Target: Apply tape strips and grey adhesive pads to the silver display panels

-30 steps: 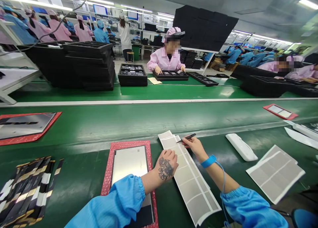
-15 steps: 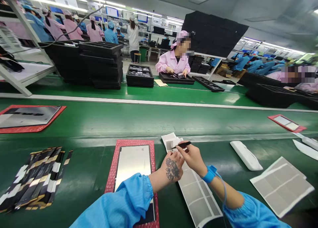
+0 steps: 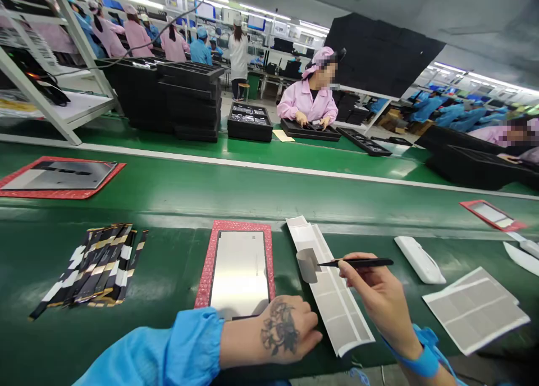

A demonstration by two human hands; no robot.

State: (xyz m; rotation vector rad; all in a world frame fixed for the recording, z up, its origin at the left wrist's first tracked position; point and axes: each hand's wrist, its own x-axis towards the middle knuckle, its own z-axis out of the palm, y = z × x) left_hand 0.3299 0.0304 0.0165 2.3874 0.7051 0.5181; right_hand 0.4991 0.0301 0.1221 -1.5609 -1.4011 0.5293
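Now holds grey sticker (image 3: 307, 266) at tip of black tweezers (image 3: 373, 262), pinched in right hand (image 3: 379, 290), over left edge of backing sheet (image 3: 339, 313), far half; judge peeled loose. Has left hand (image 3: 289, 329) nearer than before, fingers curled; cannot tell contents.

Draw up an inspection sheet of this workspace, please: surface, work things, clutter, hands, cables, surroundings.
Surface: green worktop, shiny with reflections.
Work things: tweezers hold a curved grey patch at the left edge of a long sheet; a panel lies on red wrap.
Clutter: pile of dark strips at left; white plastic object and more sheets at right.
Hands: right hand grips the tweezers; left hand is curled, its palm hidden.
Cables: thin blue cord at the bottom edge; dark cable at upper left.
Surroundings: co-worker opposite at a black tray; people farther back.
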